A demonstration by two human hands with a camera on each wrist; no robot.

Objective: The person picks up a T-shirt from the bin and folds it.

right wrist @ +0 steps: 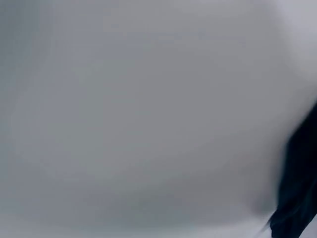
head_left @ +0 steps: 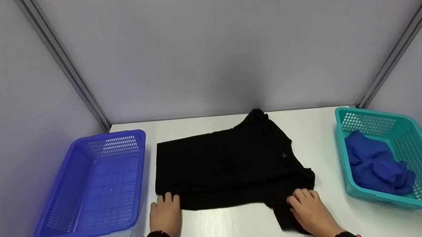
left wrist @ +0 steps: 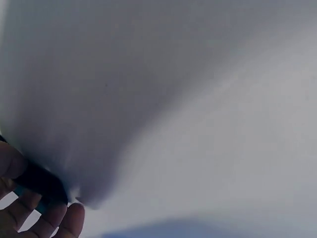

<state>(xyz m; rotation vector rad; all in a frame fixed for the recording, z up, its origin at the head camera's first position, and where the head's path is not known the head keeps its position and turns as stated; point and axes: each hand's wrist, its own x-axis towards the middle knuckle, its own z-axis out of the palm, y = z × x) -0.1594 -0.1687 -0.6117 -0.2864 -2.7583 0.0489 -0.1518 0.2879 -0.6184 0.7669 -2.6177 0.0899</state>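
A black shirt lies on the white table with its collar side to the right and one sleeve pointing toward the front edge. My left hand pinches the shirt's near left corner; in the left wrist view the thumb and fingers of that hand are around the dark cloth. At the near right, my right hand grips the cloth beside the front sleeve, with its fingers bent over the fabric. The right wrist view shows dark cloth at its right edge, and no fingers.
A blue basket with nothing in it stands left of the shirt. On the right is a teal basket holding a crumpled blue cloth. Grey panels rise behind the table and at both sides.
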